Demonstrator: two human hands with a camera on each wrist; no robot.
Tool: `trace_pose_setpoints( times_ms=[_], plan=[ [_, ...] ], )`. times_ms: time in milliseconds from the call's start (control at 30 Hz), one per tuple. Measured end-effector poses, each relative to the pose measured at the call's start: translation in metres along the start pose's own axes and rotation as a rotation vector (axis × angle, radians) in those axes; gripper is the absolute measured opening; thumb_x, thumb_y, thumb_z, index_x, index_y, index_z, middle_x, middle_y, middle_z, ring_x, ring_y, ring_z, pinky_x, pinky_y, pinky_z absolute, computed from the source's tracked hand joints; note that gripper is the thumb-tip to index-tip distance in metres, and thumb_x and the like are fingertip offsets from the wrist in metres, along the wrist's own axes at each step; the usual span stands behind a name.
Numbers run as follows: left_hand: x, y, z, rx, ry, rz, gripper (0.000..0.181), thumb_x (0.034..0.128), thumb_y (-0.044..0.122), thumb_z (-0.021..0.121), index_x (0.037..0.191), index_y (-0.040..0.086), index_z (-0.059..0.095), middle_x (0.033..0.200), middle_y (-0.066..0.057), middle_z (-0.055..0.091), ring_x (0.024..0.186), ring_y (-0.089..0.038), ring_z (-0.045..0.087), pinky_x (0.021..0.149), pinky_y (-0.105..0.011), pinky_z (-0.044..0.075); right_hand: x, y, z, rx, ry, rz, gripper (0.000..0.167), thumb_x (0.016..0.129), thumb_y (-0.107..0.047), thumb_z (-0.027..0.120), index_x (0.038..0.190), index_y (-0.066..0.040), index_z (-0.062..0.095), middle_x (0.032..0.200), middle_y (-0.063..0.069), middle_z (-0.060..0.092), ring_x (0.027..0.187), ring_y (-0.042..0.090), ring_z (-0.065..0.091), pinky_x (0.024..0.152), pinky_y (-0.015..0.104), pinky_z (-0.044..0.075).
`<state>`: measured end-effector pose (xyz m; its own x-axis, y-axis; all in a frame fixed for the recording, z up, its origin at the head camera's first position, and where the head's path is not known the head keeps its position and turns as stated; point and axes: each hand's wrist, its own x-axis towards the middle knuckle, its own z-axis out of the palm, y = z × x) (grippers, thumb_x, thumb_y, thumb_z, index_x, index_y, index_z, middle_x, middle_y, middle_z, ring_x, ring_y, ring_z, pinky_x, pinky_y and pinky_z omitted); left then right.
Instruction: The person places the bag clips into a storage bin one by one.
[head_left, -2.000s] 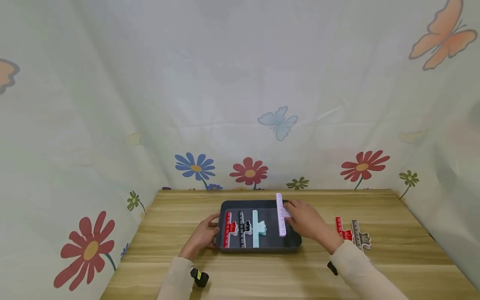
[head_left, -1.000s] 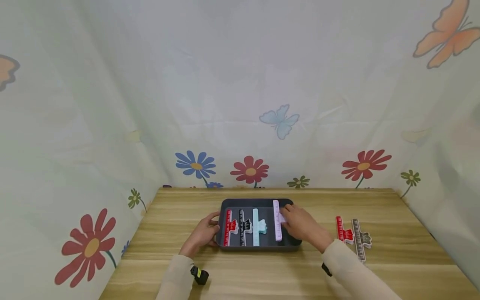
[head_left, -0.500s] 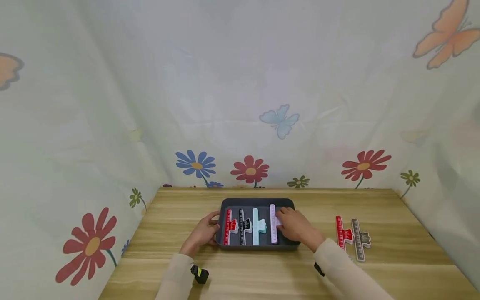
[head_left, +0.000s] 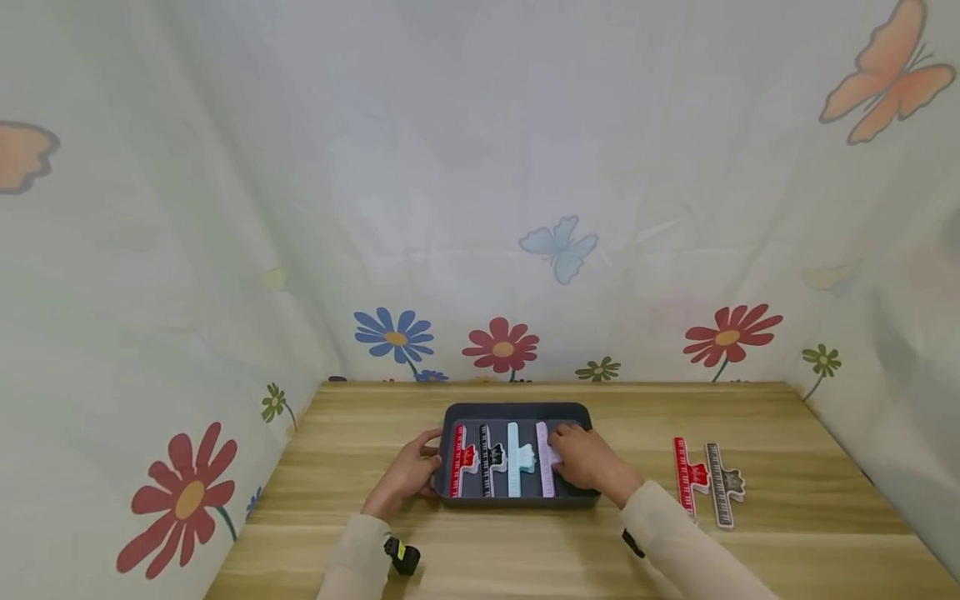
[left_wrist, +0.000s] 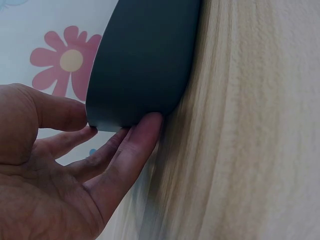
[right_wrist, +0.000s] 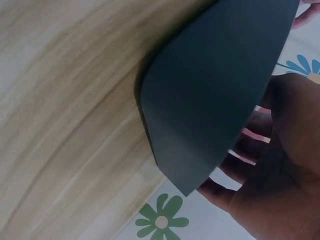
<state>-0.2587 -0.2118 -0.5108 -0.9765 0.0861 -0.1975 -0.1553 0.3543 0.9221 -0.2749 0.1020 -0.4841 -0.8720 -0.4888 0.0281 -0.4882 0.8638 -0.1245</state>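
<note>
In the head view, a dark grey tray (head_left: 517,502) lies on the table. My left hand (head_left: 408,471) grips its left end; in the left wrist view the thumb (left_wrist: 65,112) is at the rim and fingertips press the outer wall. My right hand (head_left: 588,458) reaches over the right wall and pinches the handle of a lilac long-jawed plastic clip (head_left: 545,460) inside. Left of it, roughly parallel, lie a red clip (head_left: 457,461), a black clip (head_left: 487,462) and a pale blue clip (head_left: 514,460). In the right wrist view the tray's wall hides the right fingertips and the clip.
Right of the tray, a second red clip (head_left: 683,471) and a grey clip (head_left: 720,485) lie side by side on the wooden table (head_left: 480,554). A white curtain (head_left: 420,167) printed with flowers and butterflies surrounds the table's back and sides.
The right hand has moved left and down with the lilac clip, from above the tray's right part to beside the pale blue clip. The left hand has stayed at the tray's end.
</note>
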Motion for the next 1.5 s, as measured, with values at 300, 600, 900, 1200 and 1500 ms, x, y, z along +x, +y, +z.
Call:
trace_pose_setpoints(
  times_ms=[300,600,900,1200,1500],
  plan=[
    [-0.003,-0.001,0.0,0.001,0.0,0.008,0.053,0.0978,0.003,0.046,0.15,0.008,0.037,0.132,-0.033,0.051,0.081,-0.025,0.069,0.058,-0.045,0.061,0.001,-0.002,0.009,-0.004,-0.023,0.024,0.036,0.087,-0.026,0.073,0.116,-0.007,0.067,0.116,0.012,0.065,0.111,0.032,0.06,0.091,0.056,0.052],
    [0.001,-0.002,0.0,0.0,-0.008,0.002,0.053,0.0986,0.005,0.046,0.15,0.009,0.036,0.135,-0.032,0.05,0.08,-0.025,0.069,0.058,-0.044,0.061,0.003,-0.005,0.009,0.012,-0.023,0.026,0.039,0.087,-0.025,0.073,0.119,-0.005,0.066,0.117,0.014,0.064,0.111,0.034,0.06,0.091,0.055,0.053],
    [-0.001,-0.003,0.002,-0.002,0.001,0.002,0.053,0.0985,0.004,0.047,0.15,0.009,0.037,0.133,-0.032,0.051,0.08,-0.025,0.068,0.057,-0.044,0.06,-0.001,-0.007,0.008,0.026,-0.022,0.038,0.046,0.088,-0.026,0.072,0.128,-0.006,0.061,0.127,0.015,0.06,0.121,0.035,0.055,0.1,0.059,0.046],
    [0.003,-0.004,-0.003,-0.001,0.003,0.005,0.053,0.0983,0.004,0.047,0.15,0.009,0.037,0.133,-0.032,0.052,0.079,-0.025,0.068,0.056,-0.044,0.06,-0.004,-0.017,-0.012,0.008,0.032,0.013,0.049,0.087,-0.027,0.073,0.131,-0.008,0.06,0.128,0.014,0.06,0.123,0.036,0.054,0.101,0.06,0.046],
    [0.005,-0.003,-0.003,0.012,-0.005,0.011,0.053,0.0982,0.005,0.048,0.15,0.009,0.036,0.132,-0.031,0.052,0.081,-0.024,0.068,0.056,-0.042,0.06,-0.015,-0.012,-0.024,0.022,0.11,-0.02,0.043,0.089,-0.026,0.071,0.127,-0.008,0.062,0.12,0.012,0.063,0.112,0.032,0.058,0.096,0.057,0.05]
  ],
)
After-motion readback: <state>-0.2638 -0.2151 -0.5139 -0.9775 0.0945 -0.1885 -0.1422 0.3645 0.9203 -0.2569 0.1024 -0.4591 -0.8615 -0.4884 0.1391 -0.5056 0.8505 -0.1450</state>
